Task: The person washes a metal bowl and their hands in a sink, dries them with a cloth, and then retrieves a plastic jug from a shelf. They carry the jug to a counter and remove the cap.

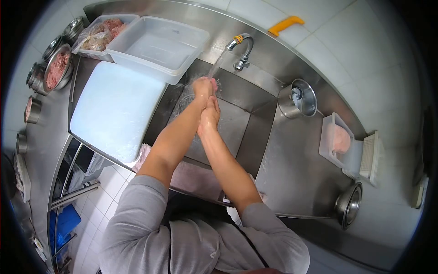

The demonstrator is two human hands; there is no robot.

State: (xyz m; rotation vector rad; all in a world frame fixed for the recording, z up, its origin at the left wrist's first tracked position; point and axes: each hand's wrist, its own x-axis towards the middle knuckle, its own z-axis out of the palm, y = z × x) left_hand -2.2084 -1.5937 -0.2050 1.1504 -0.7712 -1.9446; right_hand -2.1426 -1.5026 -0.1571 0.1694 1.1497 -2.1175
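Observation:
Water runs from the faucet (235,43) in a stream onto my left hand (203,86), which is closed over the sink (228,128). A bit of pink shows at its far edge; I cannot make out what it is. My right hand (209,114) is wrapped against my left wrist, its fingers partly hidden. Both forearms are bare and reach over the basin's front edge. Splashing water shows around the left hand and on the basin's left side.
Left of the sink lies a light blue cutting board (116,109), with a clear plastic tub (157,45) behind it. A metal bowl of minced meat (57,71) stands farther left. At right are a steel pot (297,98) and a white container (335,141) holding something pink.

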